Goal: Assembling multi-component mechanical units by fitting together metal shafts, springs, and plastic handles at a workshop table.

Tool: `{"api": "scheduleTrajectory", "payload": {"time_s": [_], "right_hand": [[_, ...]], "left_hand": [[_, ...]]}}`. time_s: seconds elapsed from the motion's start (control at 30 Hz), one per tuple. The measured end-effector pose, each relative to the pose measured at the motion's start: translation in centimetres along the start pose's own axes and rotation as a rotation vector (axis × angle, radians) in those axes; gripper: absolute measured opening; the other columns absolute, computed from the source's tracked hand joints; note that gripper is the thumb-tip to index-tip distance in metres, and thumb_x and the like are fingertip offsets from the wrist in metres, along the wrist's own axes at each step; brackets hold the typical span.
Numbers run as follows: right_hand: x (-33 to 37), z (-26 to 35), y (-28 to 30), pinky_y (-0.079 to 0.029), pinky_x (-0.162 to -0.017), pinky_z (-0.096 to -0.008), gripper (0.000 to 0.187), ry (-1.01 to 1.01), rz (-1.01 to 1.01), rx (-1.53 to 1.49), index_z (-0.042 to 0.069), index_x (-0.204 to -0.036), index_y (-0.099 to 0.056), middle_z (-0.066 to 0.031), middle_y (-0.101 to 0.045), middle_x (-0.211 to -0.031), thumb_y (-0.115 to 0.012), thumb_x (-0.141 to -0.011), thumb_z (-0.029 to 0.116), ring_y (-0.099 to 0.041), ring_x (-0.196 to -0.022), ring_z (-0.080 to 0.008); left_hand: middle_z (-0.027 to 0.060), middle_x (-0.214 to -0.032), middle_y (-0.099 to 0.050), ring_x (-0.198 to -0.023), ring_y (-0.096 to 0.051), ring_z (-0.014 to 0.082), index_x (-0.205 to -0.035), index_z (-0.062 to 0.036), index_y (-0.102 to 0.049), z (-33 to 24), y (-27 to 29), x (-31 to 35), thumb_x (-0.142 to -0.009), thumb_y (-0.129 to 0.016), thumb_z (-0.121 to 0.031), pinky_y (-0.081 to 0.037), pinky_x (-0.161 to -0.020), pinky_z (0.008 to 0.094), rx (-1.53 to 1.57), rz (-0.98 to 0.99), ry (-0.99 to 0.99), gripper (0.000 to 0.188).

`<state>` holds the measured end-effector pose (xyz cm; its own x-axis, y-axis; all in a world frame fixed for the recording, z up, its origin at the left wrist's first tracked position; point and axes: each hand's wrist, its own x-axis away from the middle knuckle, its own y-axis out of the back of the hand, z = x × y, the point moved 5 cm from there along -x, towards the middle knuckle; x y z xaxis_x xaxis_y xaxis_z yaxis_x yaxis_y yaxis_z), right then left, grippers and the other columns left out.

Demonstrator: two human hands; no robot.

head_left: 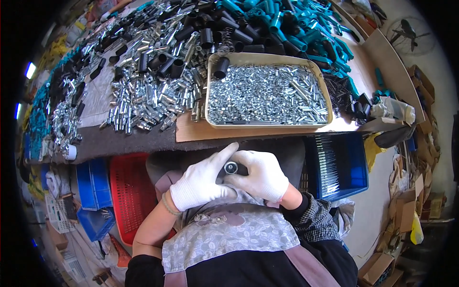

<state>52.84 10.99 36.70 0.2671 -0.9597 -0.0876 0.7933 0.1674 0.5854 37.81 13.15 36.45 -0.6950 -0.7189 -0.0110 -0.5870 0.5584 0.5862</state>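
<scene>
Workbench (pixel 191 134) at twelve o'clock is gleaming with metal parts (pixel 148 103), and a cream tray (pixel 267 126) at one o'clock is brimming with small fittings (pixel 263 93)! Dead centre, the dark round part (pixel 231 167) is showing its metal end. Right hand (pixel 262 174) is pinching it between thumb and fingers; left hand (pixel 203 179) is holding thumb and index finger spread, though whether they're touching it isn't showing. Keeping that end facing up, wrists steady, is probably paying off.
</scene>
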Motion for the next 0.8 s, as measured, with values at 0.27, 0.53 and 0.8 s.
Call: {"api": "scheduleTrajectory", "payload": {"time_s": [0.27,0.53,0.8], "right_hand": [[-6.9,-2.9,11.5,-0.050,-0.090,-0.0406,0.025,0.216,-0.367,0.670,0.009,-0.104,-0.072,-0.0140,-0.067,-0.107,-0.066,-0.080,0.004,-0.063,-0.105,-0.0320],[-10.1,-5.8,15.5,-0.048,-0.097,-0.0437,0.016,0.304,-0.383,0.875,0.008,-0.089,-0.071,-0.0134,-0.068,-0.110,-0.061,-0.077,0.004,-0.060,-0.112,-0.0327],[2.4,-3.9,5.1,-0.052,-0.079,-0.0329,0.020,-0.139,-0.077,-0.259,0.000,-0.103,-0.066,-0.0141,-0.066,-0.091,-0.056,-0.093,0.014,-0.066,-0.085,-0.0249]], "left_hand": [[0.0097,-0.092,-0.067,-0.079,-0.070,0.0182,-0.150,-0.0060,-0.036,-0.3,-0.3,0.8,-0.076,-0.078,-0.001,-0.055,-0.076,0.0303,0.096,-0.226,-0.096,0.085],[0.0107,-0.102,-0.067,-0.086,-0.068,0.0170,-0.149,-0.0064,-0.037,-0.4,1.6,1.2,-0.080,-0.072,0.004,-0.055,-0.081,0.0307,0.145,-0.428,-0.059,0.078],[0.0111,-0.106,-0.064,-0.081,-0.063,0.0129,-0.148,0.0028,-0.034,1.7,3.4,1.4,-0.099,-0.062,-0.034,-0.052,-0.063,0.0236,0.708,-0.709,0.029,0.067]]}}
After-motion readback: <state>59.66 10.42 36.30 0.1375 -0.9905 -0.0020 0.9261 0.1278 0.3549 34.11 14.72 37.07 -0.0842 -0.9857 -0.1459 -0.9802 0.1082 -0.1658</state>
